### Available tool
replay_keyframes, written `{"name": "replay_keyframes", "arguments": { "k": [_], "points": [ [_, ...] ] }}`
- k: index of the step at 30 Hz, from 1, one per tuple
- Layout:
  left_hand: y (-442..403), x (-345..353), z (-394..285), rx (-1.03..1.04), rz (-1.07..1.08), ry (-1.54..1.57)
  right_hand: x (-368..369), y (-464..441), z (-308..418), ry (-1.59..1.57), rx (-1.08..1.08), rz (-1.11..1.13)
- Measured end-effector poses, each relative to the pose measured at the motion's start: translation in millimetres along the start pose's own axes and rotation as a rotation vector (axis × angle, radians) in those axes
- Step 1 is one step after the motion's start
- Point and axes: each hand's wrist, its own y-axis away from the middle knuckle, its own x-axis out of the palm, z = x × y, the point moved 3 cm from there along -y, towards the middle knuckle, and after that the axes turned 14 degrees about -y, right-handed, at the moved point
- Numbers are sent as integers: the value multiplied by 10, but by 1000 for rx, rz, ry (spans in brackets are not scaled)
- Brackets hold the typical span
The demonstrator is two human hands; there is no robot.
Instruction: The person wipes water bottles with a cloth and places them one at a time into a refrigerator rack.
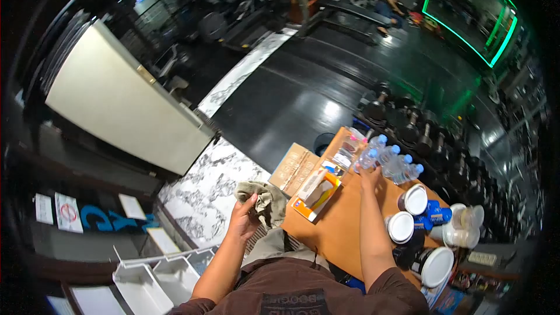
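Held one rag (266,200) in left hand (244,214); had right hand (369,177) by five or more plastic bottles (399,169), couldn't tell if gripping.

Dim overall; a green light strip (504,41) glows at two o'clock, glare whitens the dark floor (280,102) near centre, and fisheye distortion bends the blackened edges.

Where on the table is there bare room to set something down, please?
Bare tabletop lies between the orange box and the right forearm, with a narrower strip between that forearm and the white-lidded tubs. It is crowded around the bottles and tubs.
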Motion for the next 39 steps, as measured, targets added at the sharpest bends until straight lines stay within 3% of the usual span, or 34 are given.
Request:
{"name": "replay_keyframes", "arguments": {
  "k": [2,3,5,14,16,17,19,22,29,35,39],
  "points": [
    [240,-87,-25,22,-40,-8,122,37,-249,48,105,103],
    [-86,134,239,53,-12,75,22,-602,57,78,17,109],
    [192,-192,39,56,-101,28,254,-12,217,-205,24,54],
    [172,-359,46,62,-85,102,161,-63,314,-271,-43,55],
    [29,-356,44,51,-24,94,-9,373,1078,-282,316,54],
    [-30,-343,28,29,5,95,-75,398,970,-278,304,21],
    [-161,-258,-76,11,38,76,-146,471,671,-503,38,60],
    [-448,-174,-167,-16,121,31,-354,757,810,-493,-41,43],
    [-976,77,-391,0,551,-83,-565,1588,1925,-489,-278,-35],
    [-1358,312,-525,-26,734,-85,-401,2236,2789,-561,-344,-105],
    [-1201,654,-813,-41,825,-59,-267,2609,3200,-600,-366,-24]
  ]
}}
